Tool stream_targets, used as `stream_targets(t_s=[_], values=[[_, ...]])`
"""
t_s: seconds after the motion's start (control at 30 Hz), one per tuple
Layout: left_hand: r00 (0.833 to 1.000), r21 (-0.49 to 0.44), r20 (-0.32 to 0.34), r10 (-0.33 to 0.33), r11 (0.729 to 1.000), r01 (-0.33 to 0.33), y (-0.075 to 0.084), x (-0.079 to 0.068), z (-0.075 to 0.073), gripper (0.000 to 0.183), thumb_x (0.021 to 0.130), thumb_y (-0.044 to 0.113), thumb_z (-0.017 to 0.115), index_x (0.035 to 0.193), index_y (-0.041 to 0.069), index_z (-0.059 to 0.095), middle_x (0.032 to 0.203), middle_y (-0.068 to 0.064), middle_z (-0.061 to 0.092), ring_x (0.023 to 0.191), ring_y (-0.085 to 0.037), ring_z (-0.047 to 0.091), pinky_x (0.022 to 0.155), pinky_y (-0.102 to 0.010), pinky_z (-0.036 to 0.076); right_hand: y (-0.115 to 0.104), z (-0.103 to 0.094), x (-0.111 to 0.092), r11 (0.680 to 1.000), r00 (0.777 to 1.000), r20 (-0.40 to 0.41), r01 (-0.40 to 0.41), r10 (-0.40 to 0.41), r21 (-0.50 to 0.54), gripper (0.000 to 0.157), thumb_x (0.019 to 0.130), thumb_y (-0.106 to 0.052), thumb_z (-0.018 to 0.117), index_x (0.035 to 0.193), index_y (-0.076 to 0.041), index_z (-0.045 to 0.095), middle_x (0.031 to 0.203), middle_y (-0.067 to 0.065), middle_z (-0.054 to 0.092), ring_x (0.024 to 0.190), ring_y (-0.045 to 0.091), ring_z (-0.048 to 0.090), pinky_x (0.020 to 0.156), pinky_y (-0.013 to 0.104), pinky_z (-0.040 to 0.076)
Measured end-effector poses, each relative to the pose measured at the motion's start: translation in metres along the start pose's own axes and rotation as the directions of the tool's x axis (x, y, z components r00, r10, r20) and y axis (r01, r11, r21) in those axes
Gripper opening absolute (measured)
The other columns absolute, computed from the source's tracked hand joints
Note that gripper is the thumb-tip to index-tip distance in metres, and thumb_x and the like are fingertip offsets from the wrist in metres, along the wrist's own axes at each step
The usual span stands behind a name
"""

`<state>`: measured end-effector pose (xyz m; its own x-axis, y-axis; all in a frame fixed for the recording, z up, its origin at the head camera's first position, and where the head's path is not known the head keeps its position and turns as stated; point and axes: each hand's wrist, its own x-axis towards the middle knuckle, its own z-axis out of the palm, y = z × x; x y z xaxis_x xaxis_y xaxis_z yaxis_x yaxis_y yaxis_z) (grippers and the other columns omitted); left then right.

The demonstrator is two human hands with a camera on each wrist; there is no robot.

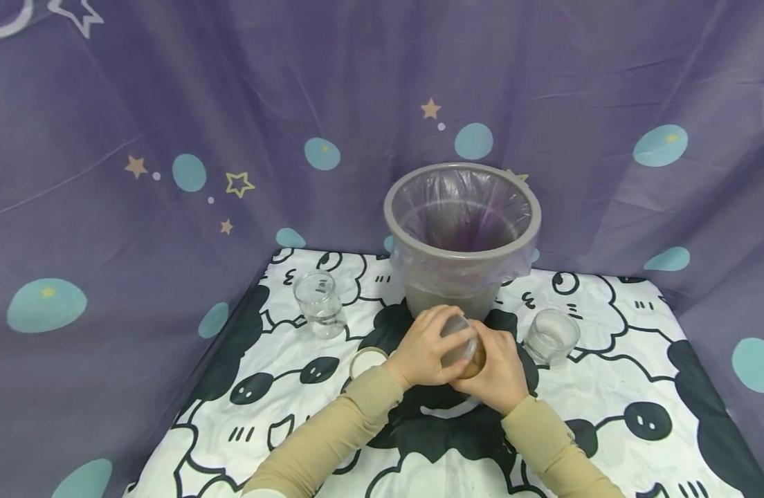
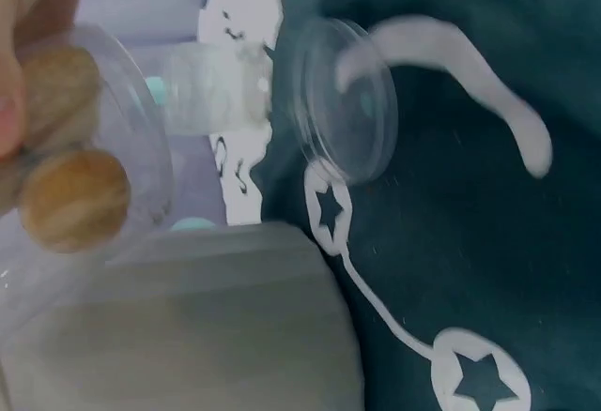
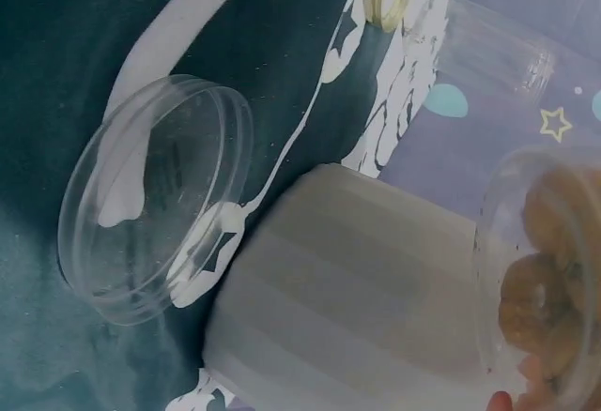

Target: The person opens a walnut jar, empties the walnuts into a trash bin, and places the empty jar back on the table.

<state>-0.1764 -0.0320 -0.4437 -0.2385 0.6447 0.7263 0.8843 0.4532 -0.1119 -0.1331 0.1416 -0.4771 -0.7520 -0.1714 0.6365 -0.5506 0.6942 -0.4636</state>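
Observation:
Both hands are together in front of the bin in the head view. The left hand (image 1: 427, 351) and the right hand (image 1: 499, 366) grip a clear plastic tub (image 1: 457, 346) from either side, fingers curled round it. Several round brown balls (image 2: 75, 200) sit inside the tub, seen through its wall in both wrist views; their exact kind cannot be told. Below the hands, a shallow clear round lid (image 3: 155, 200) lies on the dark part of the printed cloth. The hands hide that lid in the head view.
A grey bin (image 1: 463, 254) with a thin plastic liner stands right behind the hands. One clear jar (image 1: 320, 304) is to the left, another clear jar (image 1: 551, 337) to the right. A gold-rimmed ring (image 1: 367, 361) lies beside the left wrist. Purple curtain (image 1: 201, 104) hangs behind.

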Motion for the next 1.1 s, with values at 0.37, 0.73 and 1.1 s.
stream_targets(t_s=[0.37, 0.73, 1.1], values=[[0.976, -0.1, 0.207, -0.072, 0.99, 0.094, 0.004, -0.002, -0.007, 0.054, 0.084, 0.039, 0.068, 0.132, 0.017, 0.054, 0.135, -0.016, 0.047, 0.126, -0.029, 0.046, 0.105, -0.038, 0.04, 0.003, -0.003, -0.004, 0.997, 0.996, 0.052, -0.071, 0.071, -0.012, 0.094, 0.047, -0.028, 0.092, 0.127, -0.004, 0.051, 0.11, 0.015, 0.065, 0.094, 0.035, 0.053, 0.08, 0.047, 0.046], [0.867, -0.258, 0.494, 0.067, 0.963, 0.073, -0.001, -0.002, -0.036, 0.059, 0.082, 0.027, 0.07, 0.137, 0.018, 0.05, 0.15, -0.016, 0.031, 0.14, -0.034, 0.028, 0.112, -0.035, 0.033, 0.007, -0.007, -0.013, 0.993, 0.982, 0.145, -0.12, 0.121, -0.019, 0.1, 0.045, -0.031, 0.095, 0.131, -0.007, 0.049, 0.113, 0.013, 0.064, 0.096, 0.033, 0.05, 0.072, 0.05, 0.052], [0.811, -0.317, 0.571, 0.127, 0.946, 0.075, -0.004, -0.001, -0.044, 0.07, 0.077, 0.013, 0.074, 0.14, 0.021, 0.046, 0.153, -0.015, 0.024, 0.143, -0.034, 0.021, 0.112, -0.034, 0.032, 0.007, -0.005, -0.021, 0.993, 0.983, 0.144, -0.111, 0.116, -0.041, 0.103, 0.045, -0.032, 0.095, 0.133, -0.008, 0.047, 0.108, 0.014, 0.064, 0.096, 0.03, 0.051, 0.073, 0.047, 0.053]])
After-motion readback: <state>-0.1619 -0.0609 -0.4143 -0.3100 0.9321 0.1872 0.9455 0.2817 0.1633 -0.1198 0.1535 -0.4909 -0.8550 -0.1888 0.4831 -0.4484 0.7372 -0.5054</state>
